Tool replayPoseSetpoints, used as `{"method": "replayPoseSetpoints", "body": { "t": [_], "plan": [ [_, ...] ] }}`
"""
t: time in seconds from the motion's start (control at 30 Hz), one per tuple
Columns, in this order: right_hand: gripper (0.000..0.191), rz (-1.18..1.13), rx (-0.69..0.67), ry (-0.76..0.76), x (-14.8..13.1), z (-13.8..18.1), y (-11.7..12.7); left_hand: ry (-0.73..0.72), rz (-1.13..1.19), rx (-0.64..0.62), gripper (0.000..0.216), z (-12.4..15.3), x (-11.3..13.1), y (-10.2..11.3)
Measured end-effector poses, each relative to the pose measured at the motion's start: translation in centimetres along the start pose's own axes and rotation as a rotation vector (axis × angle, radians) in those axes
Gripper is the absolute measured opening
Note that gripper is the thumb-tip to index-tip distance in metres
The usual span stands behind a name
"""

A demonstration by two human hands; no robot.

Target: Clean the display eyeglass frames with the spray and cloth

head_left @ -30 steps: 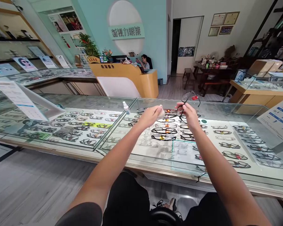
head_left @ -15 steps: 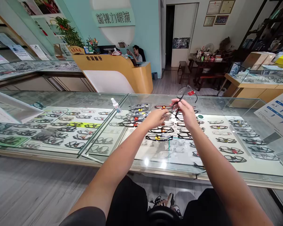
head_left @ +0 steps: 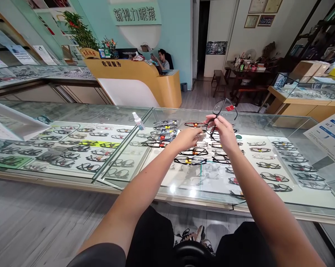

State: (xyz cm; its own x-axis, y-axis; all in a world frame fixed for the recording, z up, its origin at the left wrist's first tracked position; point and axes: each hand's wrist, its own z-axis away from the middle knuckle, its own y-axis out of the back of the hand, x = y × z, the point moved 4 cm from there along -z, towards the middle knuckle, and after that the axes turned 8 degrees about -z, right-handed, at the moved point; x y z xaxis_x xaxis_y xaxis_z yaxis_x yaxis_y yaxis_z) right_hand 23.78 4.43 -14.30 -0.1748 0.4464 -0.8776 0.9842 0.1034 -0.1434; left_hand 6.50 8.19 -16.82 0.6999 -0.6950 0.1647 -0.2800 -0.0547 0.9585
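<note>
My right hand (head_left: 223, 129) is closed on a pair of dark-framed eyeglasses (head_left: 219, 105), raised above the glass counter. A red tag (head_left: 230, 108) shows on one upper lens. To its left, my left hand (head_left: 188, 139) is closed on a small pale grey-beige cloth (head_left: 201, 137), close to the lower part of the glasses. Whether the cloth touches the lens I cannot tell. Under and around both hands lie rows of eyeglasses; one black pair with a yellow tag (head_left: 190, 160) is nearest, below my left hand. A white spray bottle (head_left: 138, 121) stands on the counter to the left.
The glass display counter (head_left: 167, 198) runs across in front of me, with many frames in it. White printed stands (head_left: 330, 137) flank it at right and left. Beyond is a wooden reception desk (head_left: 167, 89) with a seated person (head_left: 163, 61) behind it.
The view has tilted and shifted slightly. Both hands keep their grips on the glasses and the cloth, and their positions over the counter have barely changed.
</note>
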Motion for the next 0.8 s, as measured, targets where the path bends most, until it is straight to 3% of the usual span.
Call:
{"method": "replayPoseSetpoints", "body": {
  "t": [0.3, 0.43, 0.6, 0.7, 0.8],
  "plan": [
    [0.033, -0.010, -0.018, 0.007, -0.3, 0.1, -0.2, 0.003, -0.009, -0.026, 0.034, 0.1, 0.2, -0.3],
    [0.033, -0.012, -0.013, 0.002, -0.4, 0.1, -0.3, 0.001, 0.002, 0.019, 0.035, 0.2, 0.4, 0.0],
    [0.035, -0.011, -0.022, 0.003, -0.4, 0.1, -0.3, 0.010, 0.009, -0.027, 0.031, 0.2, 0.4, -0.2],
    [0.034, -0.026, -0.013, -0.001, -0.4, 0.1, -0.3, 0.091, 0.090, 0.108, 0.028, 0.3, -0.3, 0.9],
    [0.033, -0.044, 0.002, -0.009, -0.3, 0.1, -0.2, 0.224, 0.384, 0.297, 0.017, 0.5, -1.3, 2.2]
  ]
}}
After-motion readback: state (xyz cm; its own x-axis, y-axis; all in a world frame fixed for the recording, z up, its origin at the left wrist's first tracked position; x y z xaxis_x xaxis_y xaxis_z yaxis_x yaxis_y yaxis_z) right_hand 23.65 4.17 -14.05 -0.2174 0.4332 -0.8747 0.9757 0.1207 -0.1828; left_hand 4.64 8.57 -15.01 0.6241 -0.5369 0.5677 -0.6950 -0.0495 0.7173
